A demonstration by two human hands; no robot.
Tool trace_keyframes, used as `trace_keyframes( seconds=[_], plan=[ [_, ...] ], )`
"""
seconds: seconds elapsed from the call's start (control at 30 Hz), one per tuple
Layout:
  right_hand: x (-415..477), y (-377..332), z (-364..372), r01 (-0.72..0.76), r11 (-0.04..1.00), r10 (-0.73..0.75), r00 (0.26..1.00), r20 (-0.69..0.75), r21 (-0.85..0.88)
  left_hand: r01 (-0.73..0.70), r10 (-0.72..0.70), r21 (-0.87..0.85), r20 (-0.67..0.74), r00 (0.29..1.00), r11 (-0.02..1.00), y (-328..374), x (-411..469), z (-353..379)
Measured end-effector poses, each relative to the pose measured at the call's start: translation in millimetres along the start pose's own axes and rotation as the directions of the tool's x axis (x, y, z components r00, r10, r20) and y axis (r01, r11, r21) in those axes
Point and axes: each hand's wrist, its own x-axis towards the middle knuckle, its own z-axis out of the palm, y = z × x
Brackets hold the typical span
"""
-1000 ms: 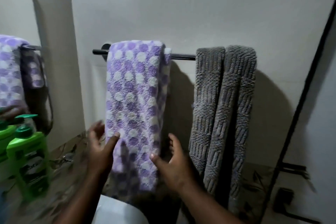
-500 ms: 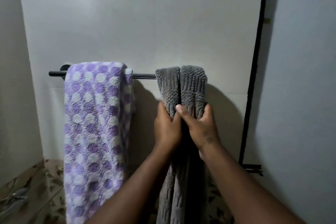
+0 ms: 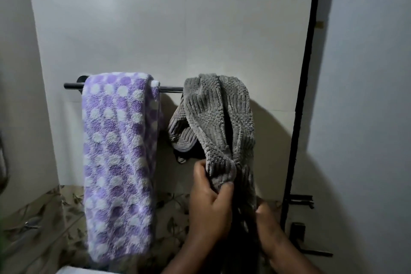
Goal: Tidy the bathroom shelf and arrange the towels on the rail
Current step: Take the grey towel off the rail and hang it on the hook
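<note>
Two towels hang on the rail (image 3: 169, 89): purple one (image 3: 117, 162) left, grey one (image 3: 220, 122) right, bunched. Left hand (image 3: 211, 204) pinches its gathered fold, likely to straighten it; right hand (image 3: 270, 227) seems closed on the lower length, though partly hidden.

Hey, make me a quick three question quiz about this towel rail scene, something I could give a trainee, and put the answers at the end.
1. True or false: the purple dotted towel hangs flat over the rail.
2. Which towel is the left hand gripping? A) purple dotted B) grey ribbed C) none
3. Fill in: the grey ribbed towel sits on the rail to the ___ of the purple one.

Key
1. True.
2. B. The left hand pinches a bunched fold of it; the right hand is lower down against the same towel.
3. Right.
</note>
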Motion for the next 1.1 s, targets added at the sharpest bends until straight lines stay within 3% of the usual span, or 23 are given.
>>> trace_keyframes(
  seconds=[0.07, 0.13, 0.17, 0.23, 0.3, 0.37, 0.43, 0.47, 0.53, 0.6, 0.63, 0.73, 0.83, 0.9, 1.03, 1.1],
  plan=[
    [-11, -9, -6, 0.139, 0.956, -0.198, 0.955, -0.222, -0.258, -0.066, 0.078, 0.175, -0.063, 0.995, 0.982, 17, -4, 7],
    [-28, -23, -9, 0.319, 0.824, -0.521, 0.75, -0.408, -0.468, -0.14, 0.199, 0.366, -0.129, 0.971, 0.92, 28, -17, 16],
    [-37, -33, -8, 0.444, 0.764, -0.624, 0.693, -0.361, -0.467, -0.169, 0.236, 0.402, -0.125, 0.964, 0.9, 33, -28, 22],
    [-49, -55, -8, 0.537, 0.785, -0.589, 0.802, -0.101, -0.308, -0.109, 0.137, 0.325, -0.065, 0.988, 0.939, 48, -46, 38],
    [-52, -69, -14, 0.438, 0.857, -0.418, 0.899, 0.131, -0.272, -0.001, -0.012, 0.22, 0.06, 0.998, 0.976, 58, -63, 53],
    [-49, -82, -29, 0.421, 0.844, -0.415, 0.905, 0.092, -0.333, -0.088, 0.053, 0.161, 0.211, 0.976, 0.983, 65, -76, 58],
    [-46, -98, -49, 0.429, 0.85, -0.452, 0.892, -0.006, -0.305, -0.29, 0.221, 0.114, 0.411, 0.885, 0.95, 70, -89, 57],
    [-45, -104, -60, 0.43, 0.859, -0.45, 0.893, -0.009, -0.277, -0.395, 0.292, 0.138, 0.467, 0.835, 0.908, 73, -91, 55],
    [-49, -113, -78, 0.433, 0.881, -0.436, 0.899, 0.028, -0.191, -0.557, 0.445, 0.251, 0.388, 0.807, 0.791, 77, -87, 51],
    [-63, -119, -93, 0.464, 0.86, -0.459, 0.885, 0.073, -0.211, -0.559, 0.536, 0.441, 0.189, 0.823, 0.702, 94, -70, 50],
    [-73, -123, -98, 0.476, 0.845, -0.464, 0.879, 0.109, -0.244, -0.55, 0.557, 0.524, 0.162, 0.814, 0.651, 106, -57, 49],
    [-102, -133, -115, 0.548, 0.769, -0.487, 0.836, 0.253, -0.33, -0.642, 0.559, 0.652, 0.381, 0.737, 0.402, 136, -20, 48],
    [-125, -148, -138, 0.614, 0.688, -0.548, 0.789, 0.277, -0.388, -0.72, 0.525, 0.64, 0.53, 0.666, 0.269, 156, -5, 48],
    [-136, -160, -155, 0.643, 0.593, -0.65, 0.738, 0.183, -0.485, -0.714, 0.517, 0.629, 0.52, 0.68, 0.307, 161, -1, 42],
    [-143, -184, -185, 0.561, 0.376, -0.821, 0.571, 0.016, -0.737, -0.565, 0.533, 0.603, 0.258, 0.806, 0.563, 164, 18, 19],
    [-137, -189, -194, 0.5, 0.321, -0.833, 0.552, 0.011, -0.804, -0.563, 0.545, 0.599, 0.238, 0.804, 0.569, 167, 29, 12]
  ],
)
